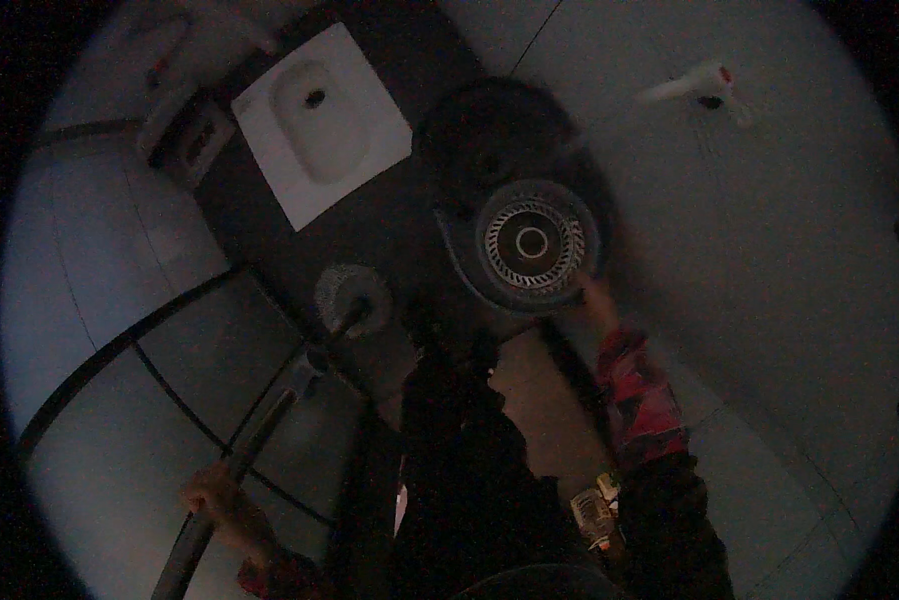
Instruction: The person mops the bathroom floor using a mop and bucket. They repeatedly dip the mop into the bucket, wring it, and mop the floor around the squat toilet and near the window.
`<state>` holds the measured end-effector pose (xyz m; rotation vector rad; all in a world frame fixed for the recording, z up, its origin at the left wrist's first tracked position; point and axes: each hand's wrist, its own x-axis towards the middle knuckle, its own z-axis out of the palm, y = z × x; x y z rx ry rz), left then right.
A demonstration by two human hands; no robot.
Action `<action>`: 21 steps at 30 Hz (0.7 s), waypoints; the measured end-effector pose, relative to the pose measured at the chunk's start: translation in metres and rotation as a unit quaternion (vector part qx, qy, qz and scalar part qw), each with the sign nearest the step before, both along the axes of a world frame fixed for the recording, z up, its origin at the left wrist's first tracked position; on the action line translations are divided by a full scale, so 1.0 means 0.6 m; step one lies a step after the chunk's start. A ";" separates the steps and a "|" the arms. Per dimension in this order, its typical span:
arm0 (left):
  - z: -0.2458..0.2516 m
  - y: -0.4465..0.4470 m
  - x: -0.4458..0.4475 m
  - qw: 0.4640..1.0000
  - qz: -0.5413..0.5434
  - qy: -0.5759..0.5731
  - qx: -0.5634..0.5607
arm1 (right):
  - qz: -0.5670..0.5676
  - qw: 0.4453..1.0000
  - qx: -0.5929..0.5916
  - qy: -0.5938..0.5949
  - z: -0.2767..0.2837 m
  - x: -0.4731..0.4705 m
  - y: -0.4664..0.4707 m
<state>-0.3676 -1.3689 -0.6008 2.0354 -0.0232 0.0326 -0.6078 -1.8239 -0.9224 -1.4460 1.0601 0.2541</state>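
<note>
The room is dim. My left hand (pixel 220 499), at the lower left, is closed around a long mop handle (pixel 262 427). That handle slants up to a round, pale mop head (pixel 354 298) near the dark floor. My right hand (pixel 598 300) reaches to the near right rim of a dark mop bucket (pixel 457 259), beneath a red patterned cuff. Whether its fingers grip the rim is too blurred to tell. Inside the bucket sits a round spin basket (pixel 533 242) with a slotted ring and a smaller ring at its centre.
A white squat toilet (pixel 385 142) is set in the dark floor beyond the mop head. A boxy object (pixel 194 142) stands left of it. Dark-framed panels (pixel 130 334) line the left. A pale fixture (pixel 693 86) is at the upper right wall. Small packages (pixel 593 510) lie low, near my right arm.
</note>
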 end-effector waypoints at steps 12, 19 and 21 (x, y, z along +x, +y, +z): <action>-0.021 -0.002 -0.006 0.999 -0.043 0.022 -0.009 | -0.051 0.983 0.136 0.115 0.143 0.123 -0.065; -0.016 -0.020 -0.002 0.999 -0.027 0.012 0.038 | -0.026 0.981 0.164 0.098 0.150 0.174 -0.116; -0.022 -0.021 -0.002 0.998 -0.063 0.008 0.025 | 0.100 0.989 0.107 0.019 0.153 0.193 -0.134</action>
